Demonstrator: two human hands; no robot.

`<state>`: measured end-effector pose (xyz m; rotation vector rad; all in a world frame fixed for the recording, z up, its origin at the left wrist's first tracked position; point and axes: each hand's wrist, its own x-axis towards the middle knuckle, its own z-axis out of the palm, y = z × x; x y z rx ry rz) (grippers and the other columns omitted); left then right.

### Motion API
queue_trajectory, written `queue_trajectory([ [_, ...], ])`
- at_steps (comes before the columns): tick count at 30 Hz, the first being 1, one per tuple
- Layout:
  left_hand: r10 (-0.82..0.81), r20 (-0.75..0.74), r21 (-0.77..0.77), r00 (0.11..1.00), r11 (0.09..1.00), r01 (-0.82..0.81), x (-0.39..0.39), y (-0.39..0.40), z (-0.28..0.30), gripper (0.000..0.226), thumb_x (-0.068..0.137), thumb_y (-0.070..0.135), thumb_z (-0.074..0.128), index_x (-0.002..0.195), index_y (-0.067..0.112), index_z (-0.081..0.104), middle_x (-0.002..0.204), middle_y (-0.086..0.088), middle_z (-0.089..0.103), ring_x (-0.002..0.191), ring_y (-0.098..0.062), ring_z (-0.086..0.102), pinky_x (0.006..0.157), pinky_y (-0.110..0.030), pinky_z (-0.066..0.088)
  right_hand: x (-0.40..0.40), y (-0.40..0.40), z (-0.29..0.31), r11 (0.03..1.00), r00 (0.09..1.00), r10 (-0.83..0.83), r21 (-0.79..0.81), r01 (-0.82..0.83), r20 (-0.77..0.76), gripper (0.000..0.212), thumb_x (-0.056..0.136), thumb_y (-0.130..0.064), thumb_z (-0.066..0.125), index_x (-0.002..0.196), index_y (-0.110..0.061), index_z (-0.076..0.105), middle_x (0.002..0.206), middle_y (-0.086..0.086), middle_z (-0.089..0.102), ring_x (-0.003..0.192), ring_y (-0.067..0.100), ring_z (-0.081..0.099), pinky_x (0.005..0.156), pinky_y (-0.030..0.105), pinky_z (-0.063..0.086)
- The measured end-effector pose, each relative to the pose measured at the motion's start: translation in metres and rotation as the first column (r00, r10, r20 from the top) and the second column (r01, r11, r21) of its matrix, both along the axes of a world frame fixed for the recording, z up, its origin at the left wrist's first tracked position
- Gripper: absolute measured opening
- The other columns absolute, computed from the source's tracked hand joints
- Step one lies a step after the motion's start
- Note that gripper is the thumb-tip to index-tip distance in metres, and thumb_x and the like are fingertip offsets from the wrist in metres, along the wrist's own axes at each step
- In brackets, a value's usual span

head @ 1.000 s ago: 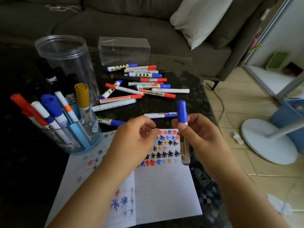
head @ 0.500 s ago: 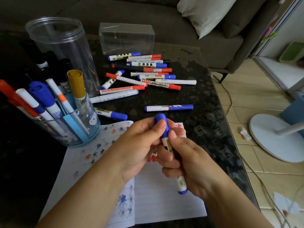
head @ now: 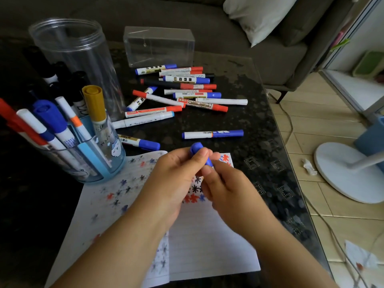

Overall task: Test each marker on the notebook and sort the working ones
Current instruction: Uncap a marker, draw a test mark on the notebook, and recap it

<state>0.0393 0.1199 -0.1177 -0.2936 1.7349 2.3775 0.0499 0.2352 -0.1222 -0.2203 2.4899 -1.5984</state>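
Both my hands meet in front of me, forearms angled inward.

My left hand (head: 176,179) curls its fingers and thumb around a blue cap (head: 197,151). My right hand (head: 228,192) sits just beside it, fingers curled and its fingertips (head: 207,170) touching the cap's lower end; what it grips is hidden.

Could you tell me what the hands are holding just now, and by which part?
A blue marker: the left hand grips its blue cap, and the right hand has its grip on the barrel just below, which the fingers hide.
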Motion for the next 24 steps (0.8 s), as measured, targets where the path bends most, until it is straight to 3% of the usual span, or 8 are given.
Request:
queue_trajectory([
  [3,-0.2,-0.035,0.224,0.979,0.953,0.203,0.001,-0.008,0.008,0.034,0.08,0.028,0.049,0.099,0.006,0.065,0.101,-0.012,0.072,0.074,-0.014,0.071,0.071,-0.027,0.054,-0.003,0.014,0.009,0.799,0.883,0.222,-0.596,0.078,0.413,0.033,0.097,-0.034,0.043,0.083,-0.008,0.059,0.056,-0.003,0.042,0.044,0.004,0.031,0.039,0.014,0.029],
  [7,-0.3,-0.123,0.367,0.946,0.872,0.324,0.005,-0.007,0.015,0.022,0.084,0.025,0.056,0.088,0.013,0.073,0.1,-0.012,0.071,0.097,-0.017,0.069,0.075,-0.027,0.056,-0.003,0.02,0.012,0.379,0.687,0.635,-0.917,0.123,0.354,0.029,0.095,-0.034,0.05,0.093,-0.007,0.061,0.06,-0.005,0.046,0.047,-0.001,0.039,0.039,0.009,0.033],
  [10,-0.185,-0.076,0.309,0.98,0.93,0.2,0.004,-0.005,0.013,0.012,0.078,0.021,0.064,0.076,0.012,0.071,0.085,-0.017,0.07,0.081,-0.019,0.071,0.062,-0.025,0.056,0.002,0.013,0.017,0.605,0.787,0.452,-0.793,0.076,0.42,0.034,0.096,-0.037,0.044,0.083,-0.009,0.058,0.056,-0.005,0.041,0.044,0.001,0.032,0.038,0.011,0.027],
  [13,-0.043,0.007,0.209,0.999,0.977,0.041,0.004,0.002,0.009,0.02,0.069,0.023,0.059,0.08,0.009,0.068,0.083,-0.011,0.073,0.058,-0.015,0.066,0.046,-0.022,0.049,0.004,0.007,0.012,0.936,0.957,0.094,-0.351,0.009,0.275,0.035,0.097,-0.035,0.039,0.073,-0.012,0.05,0.054,-0.007,0.041,0.043,0.003,0.031,0.044,0.018,0.028],
  [16,0.094,0.061,0.111,0.994,0.989,-0.101,0.002,0.009,0.001,0.016,0.072,0.022,0.062,0.08,0.011,0.071,0.079,-0.007,0.074,0.069,-0.012,0.068,0.056,-0.018,0.052,0.002,0.001,0.005,0.997,0.999,-0.01,0.072,0.013,-0.039,0.029,0.097,-0.035,0.04,0.069,-0.028,0.045,0.054,-0.011,0.047,0.049,0.004,0.047,0.048,0.015,0.034],
  [19,0.145,0.074,0.053,0.987,0.987,-0.149,0.002,0.011,-0.001,0.011,0.081,0.015,0.061,0.078,0.012,0.071,0.07,-0.002,0.071,0.064,-0.007,0.065,0.061,-0.015,0.049,0.001,-0.002,-0.002,0.956,0.983,-0.009,0.285,0.063,-0.185,0.022,0.097,-0.039,0.037,0.079,-0.026,0.04,0.059,-0.01,0.045,0.051,0.01,0.045,0.046,0.021,0.033],
  [22,0.087,0.055,0.016,0.995,0.996,-0.088,0.001,0.003,-0.003,0.022,0.07,0.027,0.066,0.082,0.009,0.072,0.077,-0.007,0.073,0.068,-0.011,0.066,0.061,-0.023,0.049,-0.001,0.001,0.0,0.984,0.996,0.015,0.18,0.0,-0.083,0.025,0.098,-0.036,0.039,0.076,-0.026,0.045,0.055,-0.01,0.047,0.047,0.009,0.043,0.047,0.02,0.03],
  [24,-0.028,0.012,0.036,1.0,0.999,0.028,0.0,-0.004,-0.001,0.038,0.067,0.034,0.063,0.09,0.005,0.07,0.088,-0.013,0.073,0.07,-0.016,0.067,0.061,-0.03,0.049,0.0,0.007,0.009,0.98,0.979,0.054,-0.199,-0.014,0.196,0.029,0.099,-0.033,0.04,0.076,-0.021,0.052,0.052,-0.009,0.045,0.041,0.005,0.035,0.045,0.02,0.029],
])
